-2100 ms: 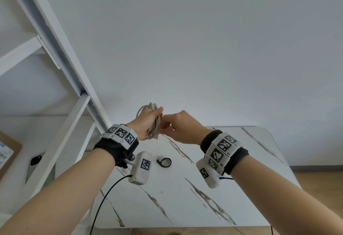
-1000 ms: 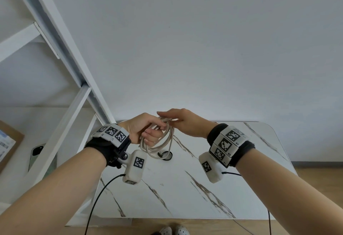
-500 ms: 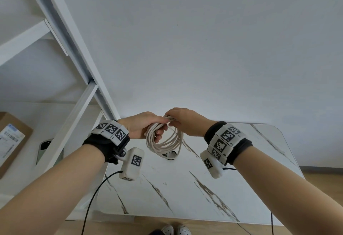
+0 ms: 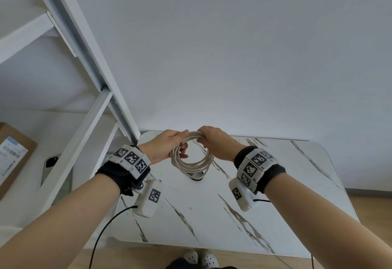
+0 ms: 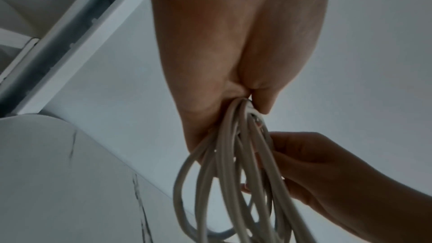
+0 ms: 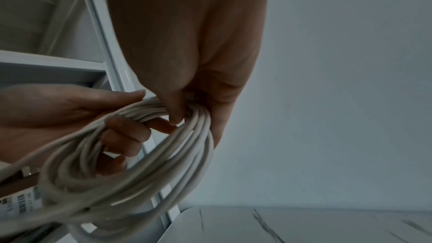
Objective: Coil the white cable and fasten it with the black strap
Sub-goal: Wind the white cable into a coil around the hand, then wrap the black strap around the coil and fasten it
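White cable [image 4: 192,156] was coiled into a round bundle, held in the air above the marble-pattern surface [image 4: 275,194]. Left hand [image 4: 164,146] gripped the top-left of the coil, fingers curled through the loops; right hand [image 4: 214,142] pinched the top-right (thumb under the strands). Black strap [image 4: 198,175] lay on the surface directly below the coil, partly hidden by it.
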The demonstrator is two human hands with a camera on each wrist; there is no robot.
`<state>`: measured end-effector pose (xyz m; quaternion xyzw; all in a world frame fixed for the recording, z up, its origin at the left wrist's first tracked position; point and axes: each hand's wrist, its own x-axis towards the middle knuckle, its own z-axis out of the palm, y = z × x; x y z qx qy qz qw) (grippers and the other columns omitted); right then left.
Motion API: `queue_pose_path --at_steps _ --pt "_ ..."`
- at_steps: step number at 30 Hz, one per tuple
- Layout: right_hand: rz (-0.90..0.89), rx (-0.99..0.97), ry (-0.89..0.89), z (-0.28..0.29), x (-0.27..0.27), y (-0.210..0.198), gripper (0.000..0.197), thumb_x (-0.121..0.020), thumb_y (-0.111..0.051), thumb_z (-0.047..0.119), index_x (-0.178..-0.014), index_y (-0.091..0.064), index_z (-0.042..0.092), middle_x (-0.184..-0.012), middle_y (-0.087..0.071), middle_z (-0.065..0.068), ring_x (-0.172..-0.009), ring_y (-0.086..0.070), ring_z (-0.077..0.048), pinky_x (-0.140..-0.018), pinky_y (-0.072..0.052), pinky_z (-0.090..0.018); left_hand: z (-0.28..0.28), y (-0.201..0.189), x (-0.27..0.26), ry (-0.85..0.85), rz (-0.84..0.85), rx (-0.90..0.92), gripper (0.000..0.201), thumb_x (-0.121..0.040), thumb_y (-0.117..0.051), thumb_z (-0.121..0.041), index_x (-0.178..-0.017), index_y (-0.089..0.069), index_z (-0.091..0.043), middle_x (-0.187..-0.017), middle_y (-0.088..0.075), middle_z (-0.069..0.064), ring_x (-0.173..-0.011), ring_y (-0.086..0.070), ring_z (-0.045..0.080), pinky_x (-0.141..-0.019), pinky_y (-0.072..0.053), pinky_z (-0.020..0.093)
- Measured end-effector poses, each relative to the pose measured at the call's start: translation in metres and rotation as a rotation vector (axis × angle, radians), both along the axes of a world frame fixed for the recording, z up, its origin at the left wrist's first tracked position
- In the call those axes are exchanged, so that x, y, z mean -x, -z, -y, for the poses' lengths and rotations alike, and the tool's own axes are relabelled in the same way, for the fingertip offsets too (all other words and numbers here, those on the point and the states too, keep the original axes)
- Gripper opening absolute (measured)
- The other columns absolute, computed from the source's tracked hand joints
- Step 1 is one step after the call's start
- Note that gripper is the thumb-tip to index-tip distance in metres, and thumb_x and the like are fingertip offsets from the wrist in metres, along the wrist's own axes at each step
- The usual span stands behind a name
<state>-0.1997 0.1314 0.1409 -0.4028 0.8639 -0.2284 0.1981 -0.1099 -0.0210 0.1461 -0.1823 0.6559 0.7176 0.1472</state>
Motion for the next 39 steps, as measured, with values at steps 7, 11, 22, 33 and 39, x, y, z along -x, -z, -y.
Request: queue_pose_path --at_steps 7,11,22,33,39 --pt "0.191 0.076 0.056 0.009 0.001 0.030 0.022 -0.089 -0.059 0.024 -0.106 -0.060 0.010 -0.094 -0.066 -0.005 -0.085 -0.059 -0.021 -0.078 -0.048 -0.034 0.017 0.033 -0.002 -0.001 0.090 -0.061 0.035 -0.101 -0.037 -0.025 -0.094 -0.060 0.000 -0.062 -0.040 0.003 -0.056 -0.043 0.016 -0.066 -0.053 0.028" --pt "0.305 0.036 0.147 0.014 0.002 0.060 0.051 -0.084 -0.067 0.031 -0.127 -0.047 0.014 -0.108 -0.062 -0.001 -0.098 -0.060 -0.017 -0.090 -0.049 -0.031 0.038 0.065 -0.010 -0.092 0.145 -0.095 0.034 -0.100 -0.040 -0.025 -0.094 -0.062 0.000 -0.058 -0.042 0.001 -0.052 -0.044 0.013 -0.065 -0.052 0.027" --pt "0.301 -0.363 0.219 0.034 -0.013 0.154 0.022 -0.082 -0.066 0.027 -0.101 -0.061 0.017 -0.102 -0.067 -0.003 -0.092 -0.062 -0.024 -0.078 -0.052 -0.034 0.069 0.141 -0.044 -0.297 0.290 -0.192 0.024 -0.098 -0.043 -0.013 -0.078 -0.052 -0.004 -0.051 -0.041 0.002 -0.047 -0.042 0.014 -0.063 -0.041 0.030" --pt "0.062 -0.529 0.163 0.042 -0.021 0.177 0.016 -0.088 -0.054 0.011 -0.104 -0.056 0.012 -0.102 -0.063 -0.009 -0.090 -0.061 -0.030 -0.066 -0.044 -0.032 0.065 0.156 -0.044 -0.373 0.304 -0.241 0.025 -0.097 -0.042 -0.008 -0.078 -0.057 -0.003 -0.048 -0.042 -0.001 -0.046 -0.041 0.012 -0.058 -0.036 0.029" --pt "0.059 -0.580 0.163 0.039 -0.024 0.171 0.016 -0.092 -0.046 0.012 -0.099 -0.060 0.009 -0.084 -0.060 -0.008 -0.074 -0.057 -0.028 -0.061 -0.043 -0.033 0.061 0.152 -0.042 -0.350 0.260 -0.273 0.025 -0.098 -0.041 -0.010 -0.101 -0.066 -0.006 -0.049 -0.045 -0.004 -0.044 -0.044 0.008 -0.051 -0.036 0.022"
